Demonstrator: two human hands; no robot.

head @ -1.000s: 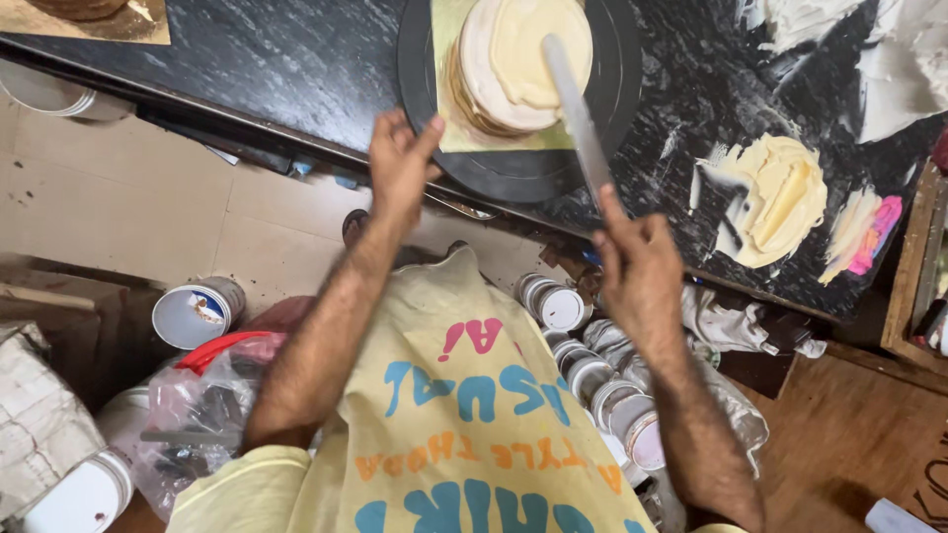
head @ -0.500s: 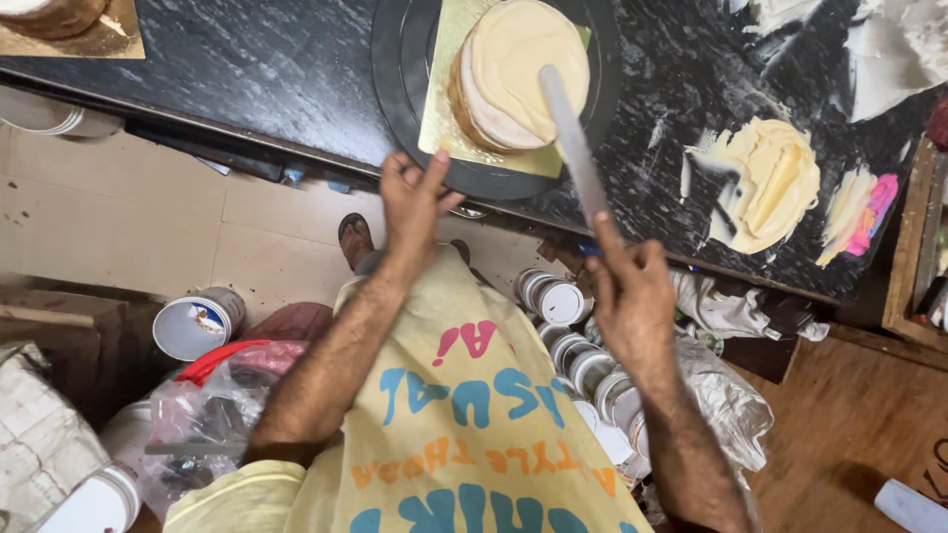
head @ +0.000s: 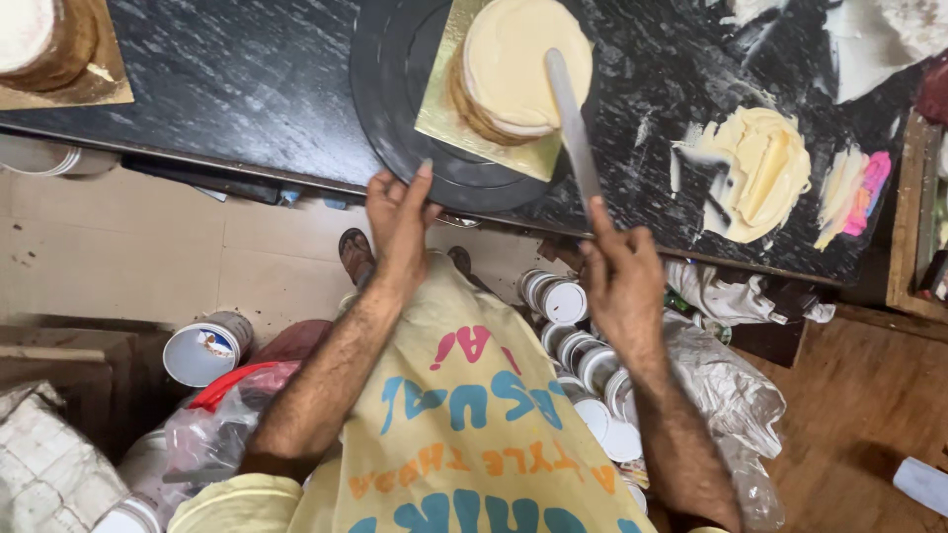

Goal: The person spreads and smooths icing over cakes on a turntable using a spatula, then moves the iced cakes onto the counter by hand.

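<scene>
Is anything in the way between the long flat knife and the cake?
No, nothing visible is. The right hand holds the long spatula, and its blade already lies across the cream-covered cake. The left hand touches the rim of the black turntable, off to the side.

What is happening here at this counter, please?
A person stands at a dark marble counter and ices a cake. The right hand holds a long flat spatula whose blade lies against the side of a cream-covered cake. The cake sits on a gold board on a black turntable. The left hand touches the turntable's near edge. Smears of cream lie on the counter to the right.
</scene>
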